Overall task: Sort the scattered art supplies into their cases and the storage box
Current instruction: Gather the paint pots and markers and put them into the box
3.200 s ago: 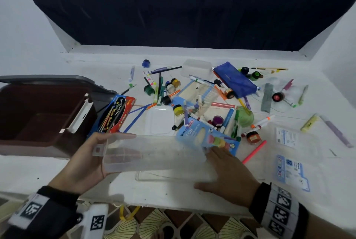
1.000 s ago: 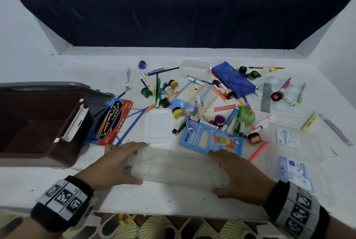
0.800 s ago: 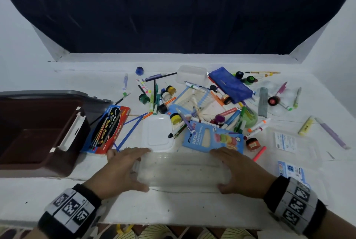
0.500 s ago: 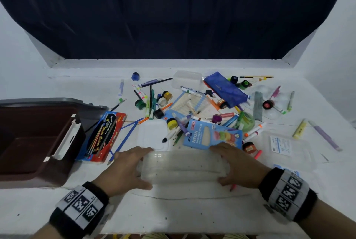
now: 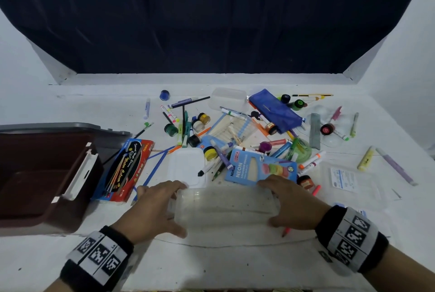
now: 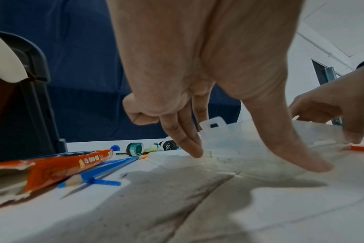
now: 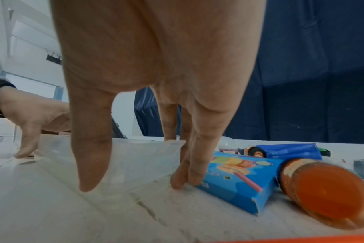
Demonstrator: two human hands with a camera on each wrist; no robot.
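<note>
A long clear plastic case [image 5: 226, 207] lies flat near the table's front edge. My left hand [image 5: 160, 209] grips its left end and my right hand [image 5: 292, 204] its right end. On each hand the thumb is on the near side and the fingers on the far side. In the left wrist view the fingers [image 6: 189, 143] and thumb [image 6: 291, 148] straddle the case beside its latch tab [image 6: 213, 125]. My right fingers [image 7: 189, 174] touch the blue neon pencil box [image 7: 239, 177]. The brown storage box [image 5: 66, 216] stands open at the left.
Pens, markers and paint pots lie scattered beyond the case, with a blue pouch [image 5: 275, 110], a red pencil box [image 5: 127, 169] and a white lid [image 5: 186, 164]. An orange paint jar [image 7: 326, 194] lies by my right hand. Another clear case [image 5: 348, 181] is at the right.
The clear case, held up off the table three seconds ago, now lies flat. Over the last second both hands slid it slightly toward the pile, up against the neon pencil box.
</note>
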